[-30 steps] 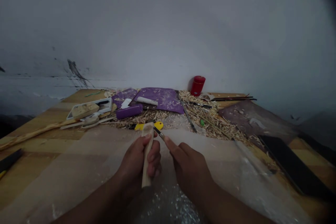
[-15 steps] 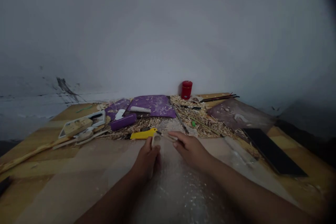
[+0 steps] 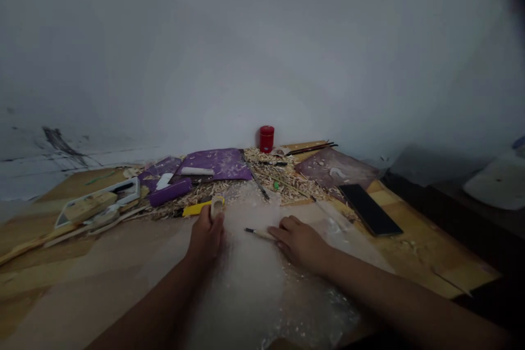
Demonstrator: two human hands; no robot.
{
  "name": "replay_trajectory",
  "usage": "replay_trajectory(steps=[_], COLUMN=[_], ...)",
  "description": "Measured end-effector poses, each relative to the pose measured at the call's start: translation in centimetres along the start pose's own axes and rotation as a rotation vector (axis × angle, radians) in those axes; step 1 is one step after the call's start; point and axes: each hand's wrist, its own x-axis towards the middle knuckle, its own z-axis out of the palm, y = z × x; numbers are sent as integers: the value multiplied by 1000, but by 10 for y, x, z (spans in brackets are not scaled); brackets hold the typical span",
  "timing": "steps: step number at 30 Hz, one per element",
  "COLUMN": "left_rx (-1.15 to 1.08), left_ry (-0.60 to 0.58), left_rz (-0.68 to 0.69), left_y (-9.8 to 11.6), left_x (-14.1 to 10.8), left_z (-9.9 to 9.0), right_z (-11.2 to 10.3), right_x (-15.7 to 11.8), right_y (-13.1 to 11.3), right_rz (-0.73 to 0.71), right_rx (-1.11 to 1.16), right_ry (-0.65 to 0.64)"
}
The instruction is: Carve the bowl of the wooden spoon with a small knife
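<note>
Wood blank (image 3: 216, 208) clenched in left hand (image 3: 206, 238); right hand (image 3: 301, 243) relaxed, fingertips on small carving knife (image 3: 259, 234)

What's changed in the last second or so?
The hands moved apart and lower over the bubble wrap. The left hand still grips the pale wood block; the right hand brought the small knife down, now flat under its fingers, tip pointing left. The view swung, shifting the table leftward. The red tin and purple mat stayed put.

My feed: bare left hand (image 3: 206, 238), bare right hand (image 3: 301, 243), and smooth bare forearms (image 3: 389, 298) running from the hands to frame bottom.
</note>
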Motion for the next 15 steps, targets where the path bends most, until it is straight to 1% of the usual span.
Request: replay_trajectory(steps=[4,5,7,11,13,15], left_rx=[106,122,138,113,86,43], left_ry=[-32,-51,-125,-284,-321,-311], left_rz=[24,26,26,4,-13,-41], left_y=[2,3,5,14,20,27], left_x=[2,4,7,12,12,8], left_z=[0,-1,-3,-10,-14,-17], right_z=[3,3,5,6,6,7], right_x=[-14,-16,-20,-24,-24,-24], right_y=[-7,-8,-11,-11,-11,-11], right_rz=[2,-2,-7,-8,-9,-6], right_rx=[-68,-76,-88,-97,-98,-98], right_ry=[29,33,40,49,52,60])
